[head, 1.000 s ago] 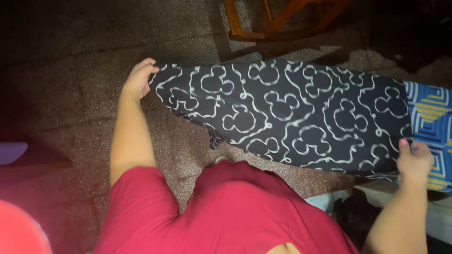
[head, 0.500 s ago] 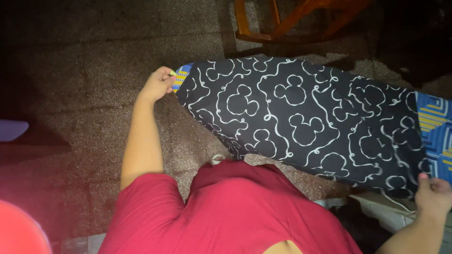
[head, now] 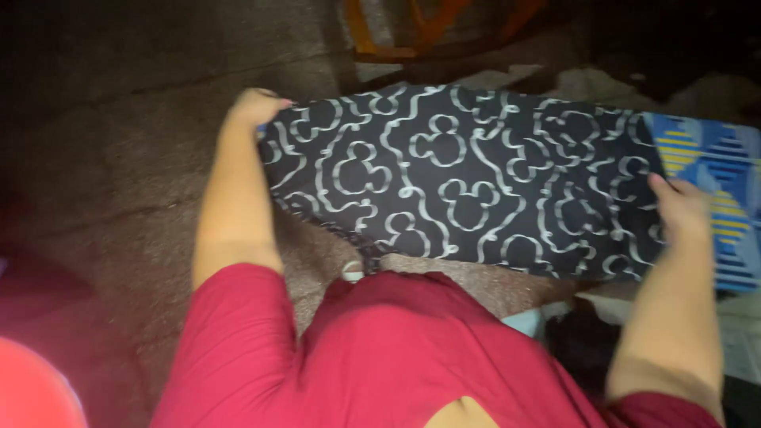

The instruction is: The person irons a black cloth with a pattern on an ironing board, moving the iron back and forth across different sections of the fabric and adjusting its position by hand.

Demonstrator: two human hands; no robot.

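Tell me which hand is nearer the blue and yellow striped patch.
Right. The right hand grips the black patterned cloth right beside the blue and yellow patch; the left hand holds the cloth's far end.

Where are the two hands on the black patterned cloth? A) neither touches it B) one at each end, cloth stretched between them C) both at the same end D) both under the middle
B: the left hand grips one end of the black patterned cloth and the right hand the opposite end, cloth spread between them.
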